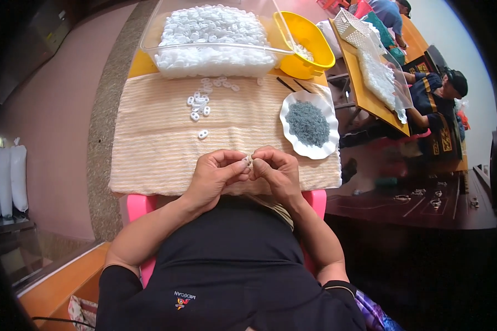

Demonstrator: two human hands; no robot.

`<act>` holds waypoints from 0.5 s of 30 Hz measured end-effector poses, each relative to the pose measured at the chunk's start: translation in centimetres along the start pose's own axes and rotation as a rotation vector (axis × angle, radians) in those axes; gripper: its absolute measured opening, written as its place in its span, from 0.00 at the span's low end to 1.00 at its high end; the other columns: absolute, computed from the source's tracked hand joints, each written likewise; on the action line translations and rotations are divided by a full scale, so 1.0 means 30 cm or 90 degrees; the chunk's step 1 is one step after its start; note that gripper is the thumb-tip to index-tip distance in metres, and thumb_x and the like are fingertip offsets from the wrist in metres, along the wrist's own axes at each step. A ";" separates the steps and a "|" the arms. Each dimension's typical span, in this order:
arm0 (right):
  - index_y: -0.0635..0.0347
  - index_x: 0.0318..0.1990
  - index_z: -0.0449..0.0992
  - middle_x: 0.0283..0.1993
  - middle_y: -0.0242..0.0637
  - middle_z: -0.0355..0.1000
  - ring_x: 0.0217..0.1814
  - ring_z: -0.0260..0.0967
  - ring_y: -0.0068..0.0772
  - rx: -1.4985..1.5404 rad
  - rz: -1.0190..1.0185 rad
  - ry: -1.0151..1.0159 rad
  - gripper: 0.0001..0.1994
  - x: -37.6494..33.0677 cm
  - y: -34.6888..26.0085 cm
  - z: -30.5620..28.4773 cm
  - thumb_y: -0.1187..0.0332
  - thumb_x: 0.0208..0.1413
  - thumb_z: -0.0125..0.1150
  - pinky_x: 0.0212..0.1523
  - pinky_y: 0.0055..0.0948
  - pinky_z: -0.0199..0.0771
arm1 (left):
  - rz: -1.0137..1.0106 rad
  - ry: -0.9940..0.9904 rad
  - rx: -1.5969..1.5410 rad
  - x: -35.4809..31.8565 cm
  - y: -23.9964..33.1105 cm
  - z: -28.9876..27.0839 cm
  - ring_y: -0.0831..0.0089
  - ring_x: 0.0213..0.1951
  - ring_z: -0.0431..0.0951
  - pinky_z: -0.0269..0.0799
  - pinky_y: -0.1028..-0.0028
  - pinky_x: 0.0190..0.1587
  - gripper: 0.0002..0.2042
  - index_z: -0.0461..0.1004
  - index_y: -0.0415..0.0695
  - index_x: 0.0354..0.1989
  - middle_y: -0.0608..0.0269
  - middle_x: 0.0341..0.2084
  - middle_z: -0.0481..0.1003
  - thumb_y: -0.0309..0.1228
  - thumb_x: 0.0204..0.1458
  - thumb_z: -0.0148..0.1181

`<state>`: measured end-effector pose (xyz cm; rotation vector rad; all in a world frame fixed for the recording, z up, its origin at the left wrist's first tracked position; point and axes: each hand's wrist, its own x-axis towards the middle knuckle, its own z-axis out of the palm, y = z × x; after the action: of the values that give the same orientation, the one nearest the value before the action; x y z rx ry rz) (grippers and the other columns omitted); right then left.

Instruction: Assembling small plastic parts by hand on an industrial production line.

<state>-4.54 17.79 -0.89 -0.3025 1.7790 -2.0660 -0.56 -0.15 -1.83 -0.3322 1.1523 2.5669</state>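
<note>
My left hand [218, 175] and my right hand [277, 172] meet at the front edge of the striped cloth [154, 149]. Both are closed, and a small white plastic piece [249, 161] is pinched between their thumbs and fingertips. The fingers cover most of it. Just beyond my left hand lies a single white oval piece with two holes [203, 134]. A loose group of such white oval pieces [199, 101] is scattered farther up the cloth. To the right of my right hand stands a white scalloped dish [286, 122] full of tiny grey translucent parts [308, 123].
At the back stands a clear plastic bin [215, 58] heaped with white pieces. A yellow basin [321, 47] beside it holds some pale parts. Two thin black sticks [285, 84] lie near the dish. On the right, a person [436, 105] sits at another table [364, 94].
</note>
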 end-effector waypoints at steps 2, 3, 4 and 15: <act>0.69 0.38 0.75 0.38 0.34 0.71 0.34 0.71 0.20 0.022 0.009 -0.009 0.04 0.007 0.008 0.006 0.76 0.59 0.58 0.35 0.21 0.75 | -0.003 -0.005 -0.011 0.003 -0.004 -0.003 0.77 0.34 0.79 0.79 0.78 0.41 0.07 0.74 0.37 0.42 0.60 0.33 0.78 0.23 0.56 0.59; 0.69 0.38 0.75 0.37 0.33 0.72 0.34 0.71 0.20 0.015 0.010 -0.002 0.04 0.007 0.011 0.008 0.75 0.58 0.59 0.36 0.20 0.74 | 0.000 -0.009 -0.014 0.002 -0.005 -0.004 0.76 0.35 0.79 0.79 0.77 0.41 0.07 0.74 0.37 0.42 0.60 0.33 0.78 0.23 0.56 0.59; 0.68 0.38 0.75 0.37 0.32 0.72 0.35 0.71 0.19 0.009 0.010 0.006 0.05 0.007 0.013 0.010 0.75 0.58 0.59 0.36 0.19 0.73 | 0.003 -0.013 -0.017 0.002 -0.007 -0.005 0.76 0.35 0.79 0.79 0.77 0.41 0.07 0.74 0.37 0.42 0.60 0.33 0.78 0.23 0.56 0.58; 0.69 0.38 0.75 0.36 0.33 0.71 0.31 0.69 0.18 0.055 0.014 0.019 0.05 0.003 0.047 0.001 0.74 0.59 0.58 0.34 0.21 0.76 | 0.004 -0.009 -0.019 0.004 -0.007 0.000 0.75 0.34 0.79 0.80 0.74 0.42 0.07 0.73 0.35 0.42 0.58 0.33 0.78 0.22 0.56 0.58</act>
<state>-4.40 17.55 -2.29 -0.2275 1.6961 -2.1351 -0.59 -0.02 -2.01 -0.3177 1.1125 2.5909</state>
